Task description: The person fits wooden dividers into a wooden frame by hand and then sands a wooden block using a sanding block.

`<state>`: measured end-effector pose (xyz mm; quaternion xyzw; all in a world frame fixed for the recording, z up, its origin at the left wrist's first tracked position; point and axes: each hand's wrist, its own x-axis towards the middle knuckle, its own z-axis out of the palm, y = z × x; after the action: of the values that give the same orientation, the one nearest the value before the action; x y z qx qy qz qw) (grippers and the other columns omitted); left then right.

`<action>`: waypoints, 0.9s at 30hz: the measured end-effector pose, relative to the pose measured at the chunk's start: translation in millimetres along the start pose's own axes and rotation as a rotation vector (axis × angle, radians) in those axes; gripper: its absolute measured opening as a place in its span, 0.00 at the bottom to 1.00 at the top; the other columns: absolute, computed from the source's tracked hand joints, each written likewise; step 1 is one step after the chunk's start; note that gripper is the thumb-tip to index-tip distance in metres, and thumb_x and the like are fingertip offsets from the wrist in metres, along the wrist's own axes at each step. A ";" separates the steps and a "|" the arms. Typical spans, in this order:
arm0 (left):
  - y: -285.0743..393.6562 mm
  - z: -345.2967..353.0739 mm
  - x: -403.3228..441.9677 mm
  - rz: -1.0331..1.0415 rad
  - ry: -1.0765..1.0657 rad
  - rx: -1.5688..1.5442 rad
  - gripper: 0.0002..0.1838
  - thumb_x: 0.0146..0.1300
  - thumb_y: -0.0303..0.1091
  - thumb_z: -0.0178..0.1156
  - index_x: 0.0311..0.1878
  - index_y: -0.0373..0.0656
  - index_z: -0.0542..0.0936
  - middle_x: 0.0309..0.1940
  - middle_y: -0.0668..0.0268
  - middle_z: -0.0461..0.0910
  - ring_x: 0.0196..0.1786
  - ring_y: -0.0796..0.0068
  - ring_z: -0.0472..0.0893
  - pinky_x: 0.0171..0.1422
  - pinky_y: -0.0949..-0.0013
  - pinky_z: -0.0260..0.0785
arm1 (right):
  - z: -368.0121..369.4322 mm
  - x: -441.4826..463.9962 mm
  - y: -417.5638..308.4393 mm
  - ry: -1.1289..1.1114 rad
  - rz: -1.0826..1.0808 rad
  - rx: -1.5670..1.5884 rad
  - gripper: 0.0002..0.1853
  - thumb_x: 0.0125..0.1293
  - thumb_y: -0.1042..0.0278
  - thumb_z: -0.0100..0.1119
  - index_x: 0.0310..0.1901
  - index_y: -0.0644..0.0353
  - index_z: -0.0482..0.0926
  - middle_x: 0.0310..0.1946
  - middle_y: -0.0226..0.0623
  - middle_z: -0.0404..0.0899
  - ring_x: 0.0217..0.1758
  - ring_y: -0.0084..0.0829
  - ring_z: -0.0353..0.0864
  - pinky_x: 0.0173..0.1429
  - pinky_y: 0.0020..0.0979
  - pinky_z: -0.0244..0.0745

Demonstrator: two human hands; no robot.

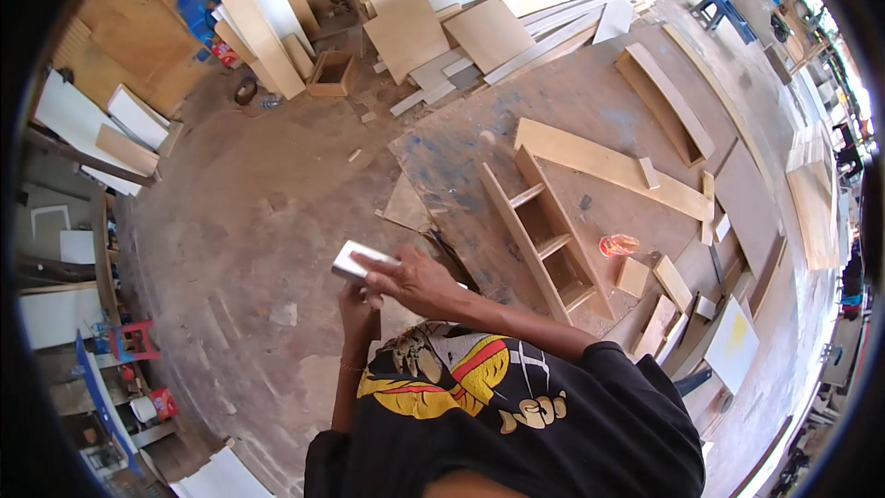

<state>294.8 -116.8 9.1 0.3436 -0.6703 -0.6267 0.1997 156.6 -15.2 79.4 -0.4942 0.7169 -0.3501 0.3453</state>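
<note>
A small block with a white top face (pixel 361 256) is held up in front of the black shirt, above the floor. My right hand (pixel 412 278) lies over its right side, with the fingers on the top and edge. Below it, my left hand (pixel 358 306) is wrapped round the block's lower side, its fingers partly hidden by the block and the right hand. To the right, a narrow wooden frame with crosspieces (pixel 564 238) lies on a large board (pixel 442 152).
A long plank (pixel 599 163), a red-labelled item (pixel 619 245) and small wood offcuts (pixel 632 277) lie at the right. Stacked panels (pixel 489 34) stand at the top. A red stool (pixel 135 339) and white panels (pixel 64 314) are at the left.
</note>
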 end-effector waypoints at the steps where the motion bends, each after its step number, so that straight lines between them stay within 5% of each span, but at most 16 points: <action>1: 14.6 8.4 1.6 0.055 0.011 0.093 0.38 0.51 0.62 0.64 0.49 0.33 0.75 0.35 0.62 0.77 0.40 0.71 0.78 0.40 0.68 0.72 | -0.1 7.2 7.6 0.069 0.053 -0.021 0.24 0.69 0.39 0.35 0.64 0.29 0.65 0.38 0.55 0.66 0.43 0.51 0.67 0.48 0.43 0.65; 5: 26.6 19.3 15.0 0.277 -0.128 0.121 0.36 0.50 0.60 0.64 0.47 0.33 0.76 0.35 0.61 0.78 0.40 0.71 0.79 0.39 0.70 0.71 | -3.0 15.2 27.1 0.243 0.081 0.019 0.24 0.70 0.41 0.36 0.65 0.31 0.64 0.38 0.56 0.66 0.44 0.53 0.68 0.50 0.44 0.64; 8: 30.1 24.5 29.7 0.060 -0.053 0.096 0.34 0.51 0.60 0.63 0.48 0.36 0.76 0.36 0.62 0.78 0.39 0.70 0.79 0.39 0.71 0.70 | -13.7 -5.1 9.4 0.280 -0.032 0.111 0.23 0.70 0.45 0.38 0.66 0.32 0.63 0.39 0.54 0.67 0.44 0.52 0.68 0.51 0.44 0.64; 10: 23.7 27.8 39.7 0.134 -0.079 0.121 0.35 0.50 0.60 0.64 0.49 0.36 0.76 0.36 0.62 0.78 0.39 0.70 0.79 0.39 0.70 0.70 | -16.9 -7.0 8.4 0.315 -0.108 0.186 0.23 0.70 0.46 0.39 0.66 0.33 0.64 0.40 0.53 0.68 0.43 0.51 0.68 0.52 0.43 0.64; 13: 40.2 42.8 37.2 0.323 -0.198 0.166 0.41 0.43 0.60 0.70 0.53 0.37 0.74 0.38 0.60 0.76 0.41 0.68 0.79 0.40 0.68 0.70 | -18.3 5.3 24.7 0.464 0.087 -0.046 0.23 0.71 0.46 0.39 0.65 0.36 0.65 0.38 0.51 0.70 0.43 0.49 0.68 0.52 0.41 0.64; 16: 49.6 49.9 41.9 0.328 -0.204 0.128 0.38 0.46 0.58 0.69 0.52 0.36 0.75 0.39 0.59 0.77 0.43 0.66 0.79 0.42 0.67 0.71 | -25.4 11.0 30.7 0.579 0.049 0.005 0.23 0.72 0.54 0.40 0.66 0.51 0.65 0.28 0.37 0.73 0.39 0.35 0.64 0.50 0.36 0.62; 18: 42.9 51.0 50.0 0.162 -0.139 0.139 0.33 0.47 0.51 0.69 0.50 0.36 0.76 0.40 0.57 0.77 0.45 0.64 0.79 0.45 0.65 0.71 | -24.0 -2.6 18.3 0.533 0.023 0.032 0.24 0.73 0.53 0.38 0.66 0.51 0.65 0.28 0.38 0.73 0.39 0.36 0.64 0.51 0.36 0.62; 21: 48.6 42.0 60.1 0.297 -0.226 0.176 0.28 0.47 0.44 0.68 0.48 0.36 0.76 0.41 0.56 0.78 0.45 0.64 0.79 0.45 0.65 0.71 | -24.8 -12.6 8.8 0.547 -0.051 -0.002 0.25 0.73 0.50 0.36 0.65 0.52 0.66 0.30 0.41 0.74 0.40 0.38 0.66 0.50 0.38 0.63; 23: 58.8 36.4 57.1 0.305 -0.296 0.123 0.33 0.43 0.48 0.70 0.48 0.34 0.75 0.41 0.55 0.77 0.45 0.61 0.79 0.46 0.63 0.71 | -31.7 -11.4 7.7 0.563 0.110 -0.282 0.24 0.72 0.50 0.38 0.64 0.50 0.67 0.32 0.45 0.75 0.41 0.41 0.67 0.50 0.39 0.64; 25: 70.1 34.5 54.6 0.640 -0.547 0.296 0.39 0.39 0.54 0.72 0.49 0.31 0.74 0.42 0.54 0.77 0.45 0.57 0.79 0.48 0.62 0.70 | -42.7 -4.1 22.4 0.509 0.140 -0.160 0.24 0.72 0.48 0.38 0.65 0.46 0.67 0.35 0.47 0.76 0.44 0.44 0.68 0.52 0.40 0.64; 27: 59.5 29.2 61.2 0.585 -0.577 0.269 0.46 0.36 0.60 0.71 0.50 0.29 0.73 0.42 0.52 0.76 0.45 0.55 0.78 0.49 0.61 0.70 | -50.7 -0.9 22.7 0.378 0.184 0.041 0.25 0.71 0.47 0.38 0.65 0.45 0.66 0.38 0.48 0.76 0.44 0.45 0.68 0.53 0.41 0.63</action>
<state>220.0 -141.1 53.3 -0.0272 -0.8436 -0.5210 0.1270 103.6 -0.2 86.6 -0.3450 0.8039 -0.4179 0.2453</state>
